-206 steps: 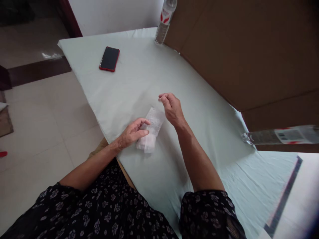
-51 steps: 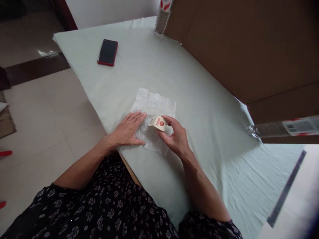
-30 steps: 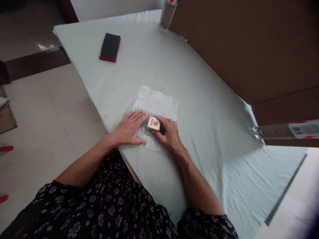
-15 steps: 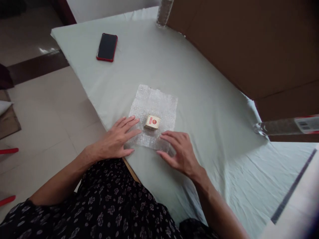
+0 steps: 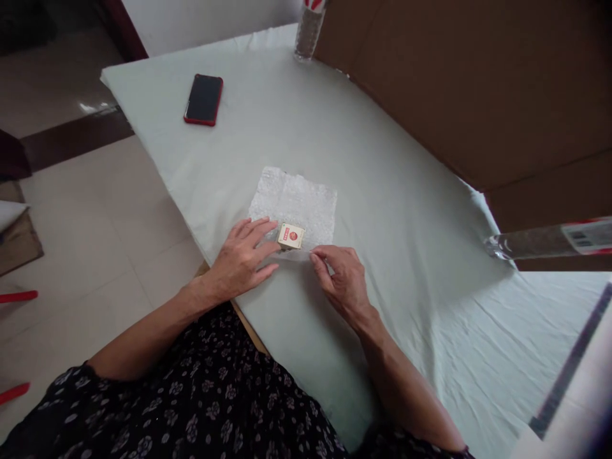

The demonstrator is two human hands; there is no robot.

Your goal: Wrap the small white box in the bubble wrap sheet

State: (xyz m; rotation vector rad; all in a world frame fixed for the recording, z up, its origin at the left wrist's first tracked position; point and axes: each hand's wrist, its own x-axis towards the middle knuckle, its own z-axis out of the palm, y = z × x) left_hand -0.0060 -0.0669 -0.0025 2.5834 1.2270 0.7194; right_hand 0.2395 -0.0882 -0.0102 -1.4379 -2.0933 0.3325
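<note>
A small cream box (image 5: 291,236) with red print sits on a sheet of bubble wrap (image 5: 296,199), near the edge of your cloth-covered surface (image 5: 382,223). Your right hand (image 5: 315,256) pinches the wrap's near edge; your left (image 5: 276,245) lies with fingers spread at the box's left side, contact unclear. Farther out rests a red-cased phone (image 5: 204,99), and a brown cardboard panel (image 5: 468,83) blocks your right, a clear bottle (image 5: 308,35) at its far end and a second bottle (image 5: 535,243) at its near end.
</note>
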